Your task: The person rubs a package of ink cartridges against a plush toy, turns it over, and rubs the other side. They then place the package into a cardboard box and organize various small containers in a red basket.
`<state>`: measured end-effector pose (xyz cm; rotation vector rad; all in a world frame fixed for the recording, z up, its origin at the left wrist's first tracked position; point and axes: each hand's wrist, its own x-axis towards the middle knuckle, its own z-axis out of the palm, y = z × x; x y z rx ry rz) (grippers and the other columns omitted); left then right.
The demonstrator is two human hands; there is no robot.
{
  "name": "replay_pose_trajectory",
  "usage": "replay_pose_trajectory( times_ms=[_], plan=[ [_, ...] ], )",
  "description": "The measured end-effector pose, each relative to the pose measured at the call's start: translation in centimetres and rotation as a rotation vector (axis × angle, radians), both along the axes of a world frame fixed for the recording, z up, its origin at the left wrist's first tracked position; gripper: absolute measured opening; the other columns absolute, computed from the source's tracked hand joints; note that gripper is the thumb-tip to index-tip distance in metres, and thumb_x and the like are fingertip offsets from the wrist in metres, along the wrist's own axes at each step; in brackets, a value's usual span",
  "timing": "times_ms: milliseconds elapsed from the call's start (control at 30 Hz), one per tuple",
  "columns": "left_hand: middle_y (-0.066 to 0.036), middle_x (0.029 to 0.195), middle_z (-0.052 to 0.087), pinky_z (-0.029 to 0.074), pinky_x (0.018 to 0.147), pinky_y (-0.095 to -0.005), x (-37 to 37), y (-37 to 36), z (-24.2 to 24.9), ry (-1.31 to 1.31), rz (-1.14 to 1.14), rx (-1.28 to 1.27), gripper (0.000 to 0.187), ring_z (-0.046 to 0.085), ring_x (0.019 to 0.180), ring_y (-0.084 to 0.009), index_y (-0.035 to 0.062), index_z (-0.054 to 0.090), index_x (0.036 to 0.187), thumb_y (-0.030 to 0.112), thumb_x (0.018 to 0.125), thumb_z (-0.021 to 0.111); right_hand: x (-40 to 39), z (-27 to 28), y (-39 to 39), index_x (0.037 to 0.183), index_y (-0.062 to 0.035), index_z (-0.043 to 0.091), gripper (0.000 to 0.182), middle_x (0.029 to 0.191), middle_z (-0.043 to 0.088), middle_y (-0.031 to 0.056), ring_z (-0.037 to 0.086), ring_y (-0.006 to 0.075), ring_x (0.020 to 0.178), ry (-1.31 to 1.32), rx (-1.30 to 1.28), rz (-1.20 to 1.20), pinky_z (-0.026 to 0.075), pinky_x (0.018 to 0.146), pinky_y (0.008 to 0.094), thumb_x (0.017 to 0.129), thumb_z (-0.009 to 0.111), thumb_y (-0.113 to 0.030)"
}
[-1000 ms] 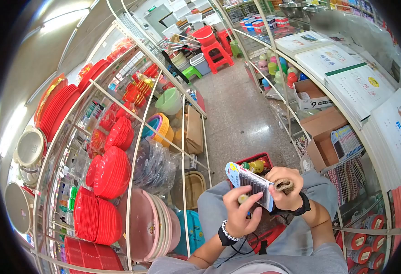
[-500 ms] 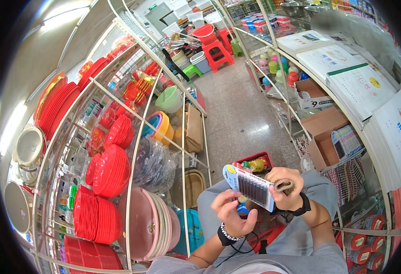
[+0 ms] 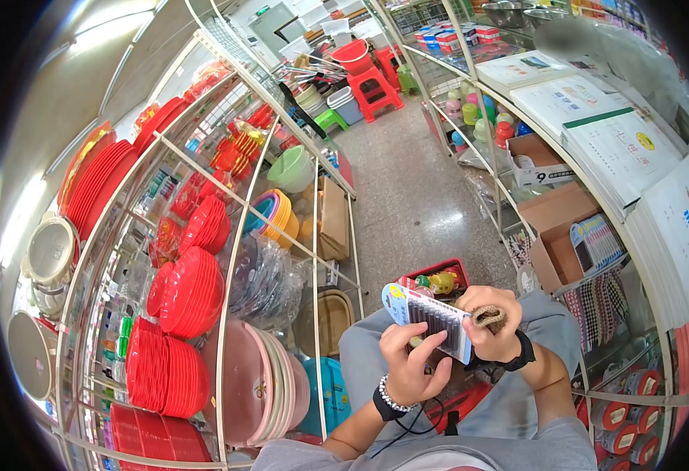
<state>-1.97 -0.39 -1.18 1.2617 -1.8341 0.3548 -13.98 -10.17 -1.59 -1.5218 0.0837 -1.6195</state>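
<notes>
- The right hand (image 3: 492, 330) grips the right end of a blister card of dark hair ties (image 3: 431, 320), fingers closed over its edge; a loop of brown jute cord (image 3: 488, 318) lies over the same hand.
- The left hand (image 3: 411, 363) is curled under the card, thumb and fingers pinched on its lower edge; I cannot tell whether it holds anything else.
- The card is held above the person's lap, tilted, with a yellow-and-blue printed header at its left end; the print is too small to read.
- A beaded bracelet (image 3: 392, 395) circles the left wrist; a black watch (image 3: 523, 353) sits on the right.
- Just beyond the card, a red shopping basket (image 3: 437, 275) stands on the floor holding small colourful items.
- On the left, wire shelving (image 3: 227, 259) carries stacked red plastic plates (image 3: 191, 294) and pink basins (image 3: 262, 385).
- On the right shelf, a cardboard box (image 3: 537, 163) shows a "9" on its side.
</notes>
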Motion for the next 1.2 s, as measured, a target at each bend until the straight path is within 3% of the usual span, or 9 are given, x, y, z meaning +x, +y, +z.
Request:
replay_pose_trajectory(
  times_ms=[100, 200, 333, 400, 567, 667, 800, 1000, 1200],
  plan=[
    [-0.013, 0.098, 0.045, 0.037, 0.075, -0.0385, -0.2, -0.5, -0.9, 0.192, -0.157, -0.049, 0.024, 0.044, 0.085, -0.0259, 0.0066, 0.052, 0.087, 0.013, 0.065, 0.059, 0.2, -0.1, 0.1, 0.068, 0.0013, 0.051, 0.010, 0.062, 0.053, 0.0093, 0.052, 0.0188, 0.052, -0.010, -0.001, 0.014, 0.041, 0.050, 0.0255, 0.062, 0.058, -0.002],
    [-0.010, 0.090, 0.048, 0.038, 0.072, -0.0380, 0.3, -0.6, -0.2, 0.006, -0.188, -0.042, 0.024, 0.045, 0.082, -0.0253, 0.0080, 0.053, 0.087, 0.009, 0.063, 0.059, 0.3, -0.2, 0.1, 0.069, 0.0014, 0.051, 0.010, 0.062, 0.054, 0.0091, 0.053, 0.0187, 0.052, 0.014, -0.027, 0.016, 0.041, 0.050, 0.0255, 0.062, 0.058, -0.002],
    [-0.007, 0.085, 0.049, 0.039, 0.070, -0.0370, 0.5, -0.7, -0.1, -0.071, -0.104, -0.122, 0.025, 0.046, 0.077, -0.0240, 0.0090, 0.053, 0.085, 0.004, 0.060, 0.057, 0.6, -0.1, 0.5, 0.068, 0.0012, 0.052, 0.009, 0.061, 0.054, 0.0087, 0.053, 0.0188, 0.051, 0.048, -0.028, 0.047, 0.042, 0.049, 0.0259, 0.061, 0.058, -0.001],
    [-0.007, 0.085, 0.049, 0.039, 0.068, -0.0364, 1.2, -0.9, -0.4, -0.078, -0.187, -0.132, 0.029, 0.046, 0.073, -0.0233, 0.0096, 0.053, 0.085, 0.001, 0.057, 0.056, 0.7, 0.1, 0.8, 0.067, 0.0010, 0.052, 0.009, 0.060, 0.053, 0.0086, 0.053, 0.0188, 0.051, 0.084, -0.046, 0.073, 0.041, 0.048, 0.0268, 0.059, 0.057, 0.000],
    [-0.007, 0.083, 0.049, 0.040, 0.067, -0.0358, 2.2, -1.4, -0.2, -0.082, -0.163, -0.173, 0.028, 0.047, 0.073, -0.0239, 0.0078, 0.051, 0.083, -0.004, 0.058, 0.055, 0.9, -0.1, 1.0, 0.068, 0.0015, 0.052, 0.010, 0.061, 0.053, 0.0093, 0.053, 0.0195, 0.051, 0.072, -0.048, 0.075, 0.041, 0.048, 0.0268, 0.059, 0.057, 0.001],
    [-0.009, 0.084, 0.049, 0.041, 0.068, -0.0356, 2.6, -1.7, 0.2, -0.044, -0.030, -0.174, 0.031, 0.048, 0.075, -0.0263, 0.0067, 0.048, 0.088, -0.007, 0.060, 0.055, 0.6, 0.1, 0.9, 0.068, 0.0017, 0.051, 0.010, 0.061, 0.053, 0.0096, 0.052, 0.0199, 0.051, 0.053, -0.064, 0.054, 0.041, 0.048, 0.0267, 0.059, 0.057, 0.002],
    [-0.009, 0.085, 0.050, 0.041, 0.069, -0.0362, 2.1, -1.4, 0.3, 0.006, 0.016, -0.130, 0.031, 0.049, 0.076, -0.0261, 0.0067, 0.049, 0.088, -0.005, 0.061, 0.057, 0.5, -0.1, 1.0, 0.068, 0.0017, 0.051, 0.011, 0.061, 0.052, 0.0094, 0.051, 0.0198, 0.050, 0.045, -0.057, 0.066, 0.040, 0.047, 0.0266, 0.059, 0.057, 0.002],
    [-0.010, 0.090, 0.050, 0.040, 0.070, -0.0384, 1.2, -0.8, 0.0, -0.047, -0.161, -0.120, 0.030, 0.047, 0.081, -0.0262, 0.0083, 0.050, 0.091, 0.006, 0.064, 0.063, 0.8, -0.2, 0.9, 0.068, 0.0016, 0.051, 0.011, 0.060, 0.052, 0.0094, 0.051, 0.0194, 0.049, 0.047, -0.056, 0.051, 0.040, 0.046, 0.0264, 0.059, 0.057, 0.002],
    [-0.010, 0.088, 0.050, 0.040, 0.068, -0.0348, 1.9, -1.2, 0.2, 0.041, -0.052, -0.039, 0.030, 0.048, 0.078, -0.0259, 0.0065, 0.050, 0.092, 0.004, 0.065, 0.063, 0.4, 0.1, 0.8, 0.066, 0.0019, 0.050, 0.009, 0.059, 0.052, 0.0105, 0.052, 0.0206, 0.048, 0.058, -0.086, 0.014, 0.041, 0.046, 0.0270, 0.060, 0.056, 0.000]
  ],
)
